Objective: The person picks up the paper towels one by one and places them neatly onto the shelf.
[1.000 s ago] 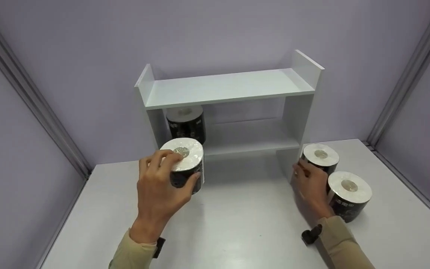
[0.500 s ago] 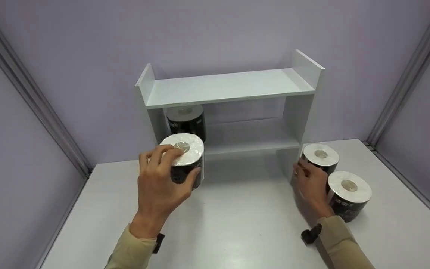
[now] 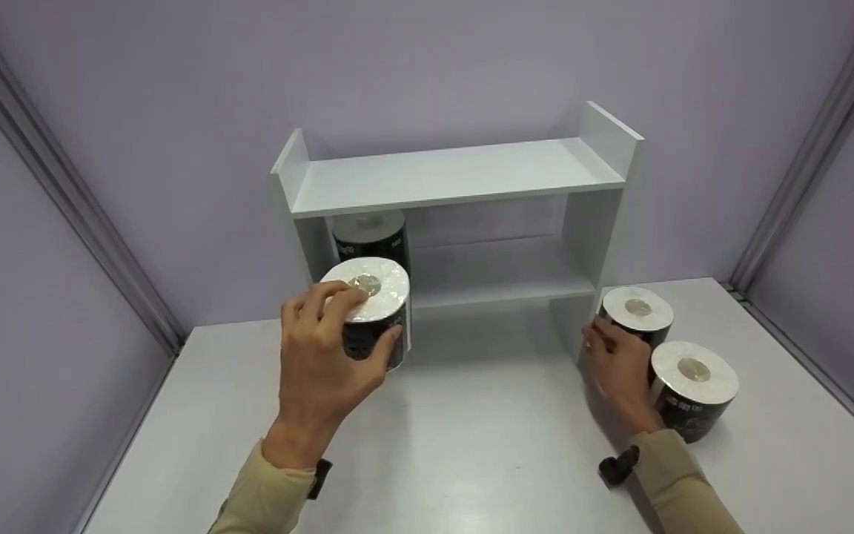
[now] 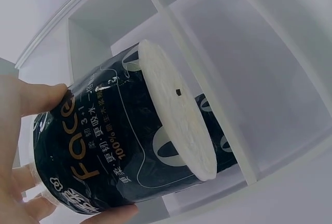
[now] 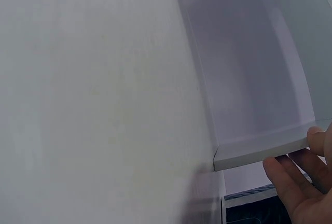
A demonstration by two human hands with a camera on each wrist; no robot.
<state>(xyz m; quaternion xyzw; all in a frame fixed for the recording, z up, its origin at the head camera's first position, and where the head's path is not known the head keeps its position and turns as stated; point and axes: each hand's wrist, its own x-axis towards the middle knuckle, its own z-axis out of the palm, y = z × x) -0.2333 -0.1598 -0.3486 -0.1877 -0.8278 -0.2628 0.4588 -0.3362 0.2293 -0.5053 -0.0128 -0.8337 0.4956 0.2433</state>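
My left hand [image 3: 327, 363] grips a toilet paper roll [image 3: 390, 293] in a black wrapper, fingers over its white top and thumb along its side. In the head view it is held up in front of the shelf unit's [image 3: 457, 174] left bay. The left wrist view shows the printed wrapper [image 4: 98, 136] and white base. A second roll [image 3: 371, 230] stands inside that bay on the middle shelf, partly hidden. My right hand [image 3: 620, 374] pinches the unit's right side panel [image 5: 259, 155] near its bottom, thumb on one face and fingers on the other.
Two more wrapped rolls stand on the white table [image 3: 464, 460] right of the unit: a rear roll [image 3: 646, 311] behind my right hand and a nearer roll [image 3: 701, 408] beside its wrist. A pale wall [image 3: 434, 67] rises behind the unit.
My left hand has raised the held roll slightly and moved it toward the middle shelf, so it covers more of the roll behind. The right hand has stayed at the side panel.
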